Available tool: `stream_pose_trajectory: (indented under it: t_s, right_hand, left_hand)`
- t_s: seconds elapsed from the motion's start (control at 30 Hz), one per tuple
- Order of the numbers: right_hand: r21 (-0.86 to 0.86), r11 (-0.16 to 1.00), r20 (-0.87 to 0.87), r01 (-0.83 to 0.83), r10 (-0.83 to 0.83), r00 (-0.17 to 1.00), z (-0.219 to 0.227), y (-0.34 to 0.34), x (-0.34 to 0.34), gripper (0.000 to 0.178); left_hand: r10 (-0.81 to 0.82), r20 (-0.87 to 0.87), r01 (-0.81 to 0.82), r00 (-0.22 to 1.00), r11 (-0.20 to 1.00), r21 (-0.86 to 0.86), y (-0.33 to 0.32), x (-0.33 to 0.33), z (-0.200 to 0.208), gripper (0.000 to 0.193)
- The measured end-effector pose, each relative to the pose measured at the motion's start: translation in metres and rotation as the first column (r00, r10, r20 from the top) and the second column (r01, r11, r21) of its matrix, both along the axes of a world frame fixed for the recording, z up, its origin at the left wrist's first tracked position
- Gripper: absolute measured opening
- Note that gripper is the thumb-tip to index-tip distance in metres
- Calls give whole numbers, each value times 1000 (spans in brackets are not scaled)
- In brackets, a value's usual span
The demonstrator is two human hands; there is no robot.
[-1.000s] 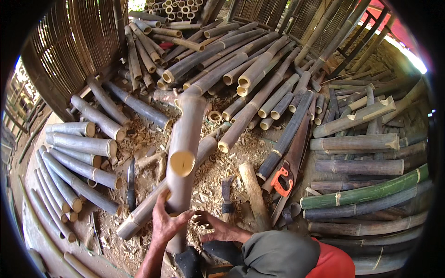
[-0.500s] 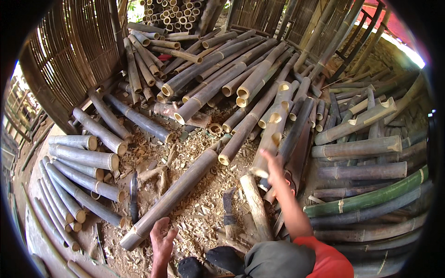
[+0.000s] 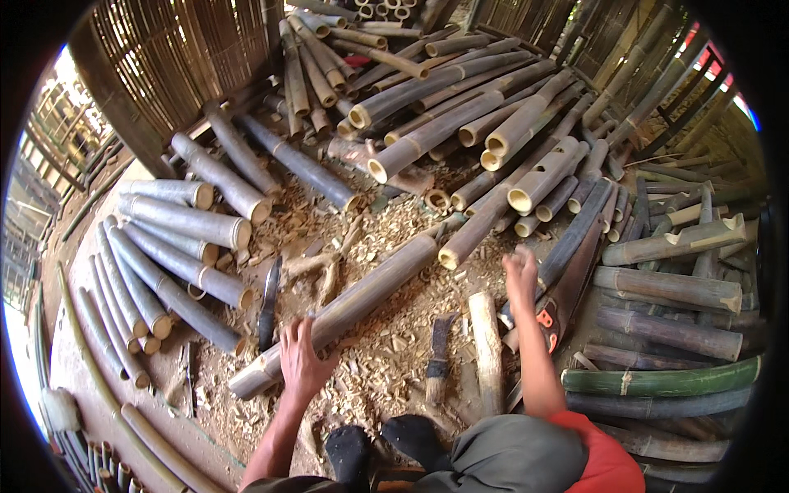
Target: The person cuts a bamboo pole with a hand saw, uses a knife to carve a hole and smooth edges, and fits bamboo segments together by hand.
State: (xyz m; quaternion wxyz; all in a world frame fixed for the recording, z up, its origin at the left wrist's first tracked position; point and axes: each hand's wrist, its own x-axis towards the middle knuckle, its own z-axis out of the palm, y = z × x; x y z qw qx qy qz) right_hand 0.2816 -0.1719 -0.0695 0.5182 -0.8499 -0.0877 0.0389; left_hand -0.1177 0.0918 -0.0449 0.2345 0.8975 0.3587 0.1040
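Note:
A thick grey-brown bamboo tube [image 3: 370, 292] lies slantwise over the wood chips in front of me. My left hand [image 3: 306, 361] is laid across its near part, fingers over the top and thumb out on the near side. My right hand [image 3: 519, 275] hangs above the chips with its fingers curled in, and nothing shows in it. Beyond it, a bamboo piece with holes cut in its side [image 3: 546, 174] rests on the pile. Between my hands lie a dark-bladed chopping knife [image 3: 439, 353] and a pale, stripped wooden block [image 3: 486, 345].
Many bamboo tubes [image 3: 444, 140] are heaped at the back. More bamboo lengths [image 3: 185, 215] lie at left, with a dark sheath-like strip [image 3: 269, 304] nearby. At right are stacked pieces, a green bamboo pole [image 3: 657, 380] and a saw with an orange handle [image 3: 549, 322]. My dark-socked feet [image 3: 349, 452] are below.
The holed bamboo piece has gone from beside my right hand to farther up the pile. My left hand has come down onto the bamboo tube. The view has shifted left.

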Motion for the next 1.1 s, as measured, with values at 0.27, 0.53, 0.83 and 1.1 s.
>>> stream_pose_trajectory:
  t_s: [0.27, 0.53, 0.83, 1.1]
  right_hand:
    - [-556, 831, 139, -32, 131, 982, -7, -86, -159, 67]
    - [-837, 547, 6, -24, 53, 999, -2, -90, -226, 73]
    - [-447, 822, 404, -353, 537, 740, 56, 23, -116, 40]
    - [-721, 663, 316, -201, 573, 756, -8, 226, 134, 68]
  left_hand:
    - [-66, -170, 75, 983, 996, 46, -13, 9, -28, 105]
    - [33, -292, -31, 956, 999, 10, 4, -7, -47, 96]
    - [84, 71, 30, 994, 415, -909, 52, -96, -7, 109]
    - [482, 218, -12, 849, 429, -903, 55, -77, 53, 103]
